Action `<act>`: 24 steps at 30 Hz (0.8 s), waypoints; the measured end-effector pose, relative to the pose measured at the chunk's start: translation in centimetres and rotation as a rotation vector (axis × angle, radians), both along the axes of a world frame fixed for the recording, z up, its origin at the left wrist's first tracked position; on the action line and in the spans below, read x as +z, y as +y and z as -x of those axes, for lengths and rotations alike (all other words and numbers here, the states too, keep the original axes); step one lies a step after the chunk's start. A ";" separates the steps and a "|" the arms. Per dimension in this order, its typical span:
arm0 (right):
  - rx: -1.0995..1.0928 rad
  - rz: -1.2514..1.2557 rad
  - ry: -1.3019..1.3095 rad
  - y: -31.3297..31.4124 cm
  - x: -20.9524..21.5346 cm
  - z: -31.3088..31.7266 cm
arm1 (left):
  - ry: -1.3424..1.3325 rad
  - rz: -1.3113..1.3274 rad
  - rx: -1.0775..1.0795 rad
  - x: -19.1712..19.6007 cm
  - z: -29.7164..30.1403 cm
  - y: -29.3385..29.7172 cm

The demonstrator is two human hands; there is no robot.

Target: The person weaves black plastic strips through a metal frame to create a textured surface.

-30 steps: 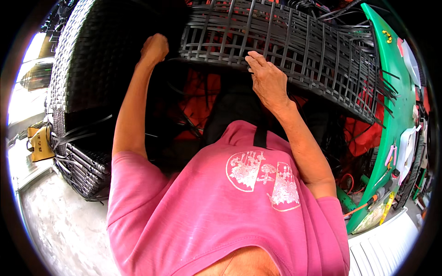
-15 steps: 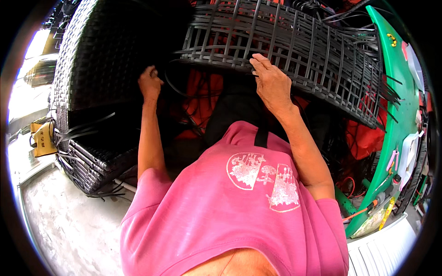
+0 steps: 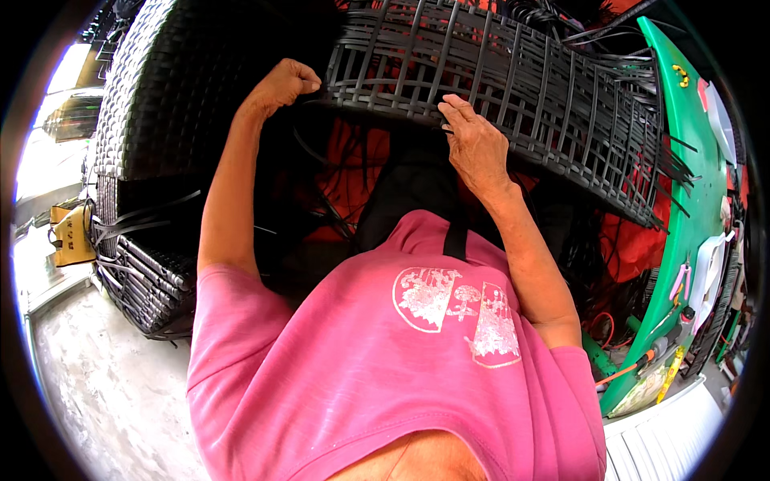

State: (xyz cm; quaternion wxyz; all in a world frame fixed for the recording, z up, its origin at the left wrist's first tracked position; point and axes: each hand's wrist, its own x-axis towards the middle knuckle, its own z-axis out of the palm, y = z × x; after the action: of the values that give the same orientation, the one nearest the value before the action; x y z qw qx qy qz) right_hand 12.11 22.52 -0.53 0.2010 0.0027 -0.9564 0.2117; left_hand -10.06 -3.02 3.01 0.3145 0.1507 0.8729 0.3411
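L hand [image 3: 282, 84] higher; panel [image 3: 513, 96] sideways.

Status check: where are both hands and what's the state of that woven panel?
Left hand fisted on a black strand at the woven panel's near edge. Right hand fingers pressed on the weave. Loose strand ends stick out on the right.

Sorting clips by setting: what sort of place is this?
Likely a wicker furniture workshop: a half-woven black panel under both hands, finished woven pieces alongside, and hand tools on a green bench.
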 end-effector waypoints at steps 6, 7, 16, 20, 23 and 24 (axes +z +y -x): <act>0.007 0.031 0.022 -0.5 -0.1 0.2 | -0.268 -0.102 0.214 -0.9 1.8 0.0; -0.006 0.050 0.013 -0.1 0.0 0.2 | -0.314 -0.108 0.205 -1.3 2.5 0.4; -0.008 0.023 -0.034 -0.6 0.0 0.1 | 0.122 0.208 0.014 -12.4 6.4 -8.7; -0.035 0.024 -0.046 0.1 0.4 -0.3 | -0.049 -0.088 -0.097 -22.0 4.3 -14.5; -0.028 0.033 -0.040 0.1 -0.2 -0.8 | 0.220 -0.085 -0.252 -23.7 -0.8 -12.7; -0.020 0.030 -0.054 0.1 -0.2 -0.9 | 0.254 -0.082 -0.234 -24.0 -2.1 -12.3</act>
State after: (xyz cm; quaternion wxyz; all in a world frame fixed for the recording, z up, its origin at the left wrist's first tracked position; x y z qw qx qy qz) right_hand 12.99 22.67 -0.69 0.1771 -0.0157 -0.9582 0.2241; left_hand -7.97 -15.28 -20.96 0.2328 0.3061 0.8674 0.3158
